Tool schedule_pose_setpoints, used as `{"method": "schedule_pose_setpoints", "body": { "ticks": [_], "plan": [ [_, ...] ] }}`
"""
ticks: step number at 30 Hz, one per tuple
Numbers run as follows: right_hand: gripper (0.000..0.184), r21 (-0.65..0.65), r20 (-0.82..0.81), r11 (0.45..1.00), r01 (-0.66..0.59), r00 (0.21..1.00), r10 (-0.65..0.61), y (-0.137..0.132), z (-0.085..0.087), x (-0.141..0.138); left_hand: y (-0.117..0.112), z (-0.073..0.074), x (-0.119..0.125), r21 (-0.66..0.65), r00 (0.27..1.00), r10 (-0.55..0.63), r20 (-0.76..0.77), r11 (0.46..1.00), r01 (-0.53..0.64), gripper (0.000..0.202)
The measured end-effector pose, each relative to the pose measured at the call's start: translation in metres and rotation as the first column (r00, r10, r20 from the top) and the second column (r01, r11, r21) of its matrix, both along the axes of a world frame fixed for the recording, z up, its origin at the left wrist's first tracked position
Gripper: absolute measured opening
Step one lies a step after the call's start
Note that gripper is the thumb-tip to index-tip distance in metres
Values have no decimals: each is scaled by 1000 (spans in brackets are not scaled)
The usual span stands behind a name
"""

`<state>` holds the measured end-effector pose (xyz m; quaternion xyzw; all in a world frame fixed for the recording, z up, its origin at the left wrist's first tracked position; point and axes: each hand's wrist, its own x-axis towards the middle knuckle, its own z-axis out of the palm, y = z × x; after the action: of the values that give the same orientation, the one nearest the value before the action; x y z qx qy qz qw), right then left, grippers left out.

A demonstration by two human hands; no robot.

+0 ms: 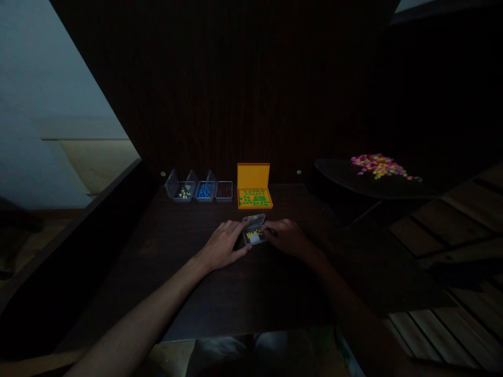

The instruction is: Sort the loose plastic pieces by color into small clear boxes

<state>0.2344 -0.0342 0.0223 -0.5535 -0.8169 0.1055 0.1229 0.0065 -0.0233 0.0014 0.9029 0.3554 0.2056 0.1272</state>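
Observation:
A small clear plastic box (255, 239) with a raised lid stands on the dark table, holding several yellow pieces (254, 233) and a whitish patch at its front. My left hand (225, 245) grips the box from the left, thumb at the near corner and fingers by the lid's hinge side. Over the box's right side, the fingers of my right hand (286, 235) are curled together; whatever they may pinch is too small and dark to make out. Just beyond sits an open orange case (253, 176) with green pieces (255, 198) inside.
Lidded clear boxes with whitish pieces (184, 191), blue pieces (205, 190) and dark reddish pieces (224, 190) stand in a row at the back left. A dark panel (236, 94) rises behind the table. Colourful beads (379, 165) are heaped on a round surface (341, 175) to the right.

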Motion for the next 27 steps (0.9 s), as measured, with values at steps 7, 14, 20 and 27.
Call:
{"method": "schedule_pose_setpoints", "body": {
  "ticks": [7,14,20,27],
  "plan": [
    [14,125,-328,979,161,938,-112,8,-4,3,3,0,-5,-18,999,18,32,1000,-18,47],
    [33,123,-395,981,153,914,-93,10,-13,0,9,2,-16,-41,999,37,37,999,-36,41],
    [43,69,-388,991,113,918,-78,13,-25,-2,13,2,-19,-43,997,54,63,998,-52,36],
    [41,38,-374,993,112,923,-90,19,-36,-4,15,-1,-21,-15,995,27,93,1000,-26,28]
  ]
}}
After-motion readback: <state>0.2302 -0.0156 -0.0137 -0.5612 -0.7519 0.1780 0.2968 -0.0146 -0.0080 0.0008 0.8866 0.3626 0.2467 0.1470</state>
